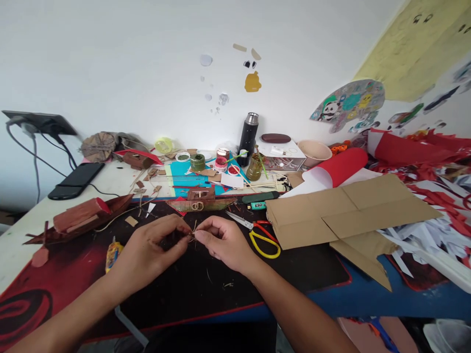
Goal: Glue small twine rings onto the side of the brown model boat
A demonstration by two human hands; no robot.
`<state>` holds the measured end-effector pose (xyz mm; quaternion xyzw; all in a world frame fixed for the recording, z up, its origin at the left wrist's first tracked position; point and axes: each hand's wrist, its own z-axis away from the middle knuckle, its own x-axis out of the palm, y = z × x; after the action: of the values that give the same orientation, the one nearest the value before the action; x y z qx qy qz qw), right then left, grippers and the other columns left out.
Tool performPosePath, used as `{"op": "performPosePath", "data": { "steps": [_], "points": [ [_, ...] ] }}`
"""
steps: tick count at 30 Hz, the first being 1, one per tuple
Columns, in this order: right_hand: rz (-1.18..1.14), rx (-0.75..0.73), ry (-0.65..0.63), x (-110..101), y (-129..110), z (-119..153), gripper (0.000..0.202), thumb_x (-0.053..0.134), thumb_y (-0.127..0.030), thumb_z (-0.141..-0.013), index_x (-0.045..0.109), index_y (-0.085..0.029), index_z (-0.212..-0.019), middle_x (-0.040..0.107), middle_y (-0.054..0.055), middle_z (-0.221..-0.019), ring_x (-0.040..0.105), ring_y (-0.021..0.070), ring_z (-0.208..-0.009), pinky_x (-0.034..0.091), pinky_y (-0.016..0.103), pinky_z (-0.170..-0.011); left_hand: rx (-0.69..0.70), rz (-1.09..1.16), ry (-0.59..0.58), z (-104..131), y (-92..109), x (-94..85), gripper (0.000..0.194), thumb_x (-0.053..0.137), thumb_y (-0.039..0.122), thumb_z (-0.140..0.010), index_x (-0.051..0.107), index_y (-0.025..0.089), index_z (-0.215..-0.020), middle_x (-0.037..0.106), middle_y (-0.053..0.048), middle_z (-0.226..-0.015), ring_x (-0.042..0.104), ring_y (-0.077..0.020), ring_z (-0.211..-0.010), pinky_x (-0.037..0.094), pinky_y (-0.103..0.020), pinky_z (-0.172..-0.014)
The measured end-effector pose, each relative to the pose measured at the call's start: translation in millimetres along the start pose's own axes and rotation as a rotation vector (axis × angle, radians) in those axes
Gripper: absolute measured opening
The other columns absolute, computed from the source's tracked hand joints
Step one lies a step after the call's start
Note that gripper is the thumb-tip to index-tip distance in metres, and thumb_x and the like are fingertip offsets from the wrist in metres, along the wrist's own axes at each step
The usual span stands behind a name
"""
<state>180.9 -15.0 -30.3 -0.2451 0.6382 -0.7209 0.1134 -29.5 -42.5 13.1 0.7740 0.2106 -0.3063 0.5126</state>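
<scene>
My left hand (156,245) and my right hand (224,242) meet over the dark mat, fingertips pinched close together. Between them is a small bit of thin brown strands (194,233), mostly covered by the fingers, so its exact kind is unclear. Just beyond the hands lies a small model boat (200,203) with a brown cabin and a ring of cord on its side. Scissors (263,240) with yellow and red handles rest to the right of my right hand. A yellow tool (113,254), partly hidden, is beside my left forearm.
Another reddish-brown model boat (79,218) sits at left near a black phone (75,180). Paint jars (197,163), a dark thermos (248,133) and a white box (281,152) line the back. Cardboard (353,206) and a heap of paper scraps (437,211) cover the right side.
</scene>
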Motion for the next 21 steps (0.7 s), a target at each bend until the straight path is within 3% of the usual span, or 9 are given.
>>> {"op": "performPosePath", "data": {
  "steps": [11, 21],
  "points": [
    [0.12, -0.04, 0.051, -0.8, 4.6, 2.6, 0.029, 0.079, -0.049, -0.095, 0.071, -0.021, -0.089, 0.055, -0.006, -0.064, 0.046, 0.0102, -0.051, 0.032, 0.023, -0.049, -0.068, 0.091, 0.046, 1.7, -4.1, 1.6, 0.023, 0.073, 0.05, -0.095, 0.082, 0.031, -0.087, 0.083, -0.002, -0.086, 0.077, -0.0235, -0.075, 0.059, -0.03, -0.07],
    [0.15, 0.001, 0.063, -0.8, 2.5, 3.4, 0.024, 0.075, -0.044, -0.095, 0.068, -0.022, -0.089, 0.052, -0.008, -0.062, 0.045, 0.0103, -0.05, 0.032, 0.024, -0.051, 0.117, -0.028, 0.092, 6.9, -9.9, 2.6, 0.018, 0.072, 0.04, -0.102, 0.083, 0.028, -0.096, 0.085, -0.002, -0.094, 0.081, -0.0204, -0.083, 0.062, -0.026, -0.078]
  ]
}}
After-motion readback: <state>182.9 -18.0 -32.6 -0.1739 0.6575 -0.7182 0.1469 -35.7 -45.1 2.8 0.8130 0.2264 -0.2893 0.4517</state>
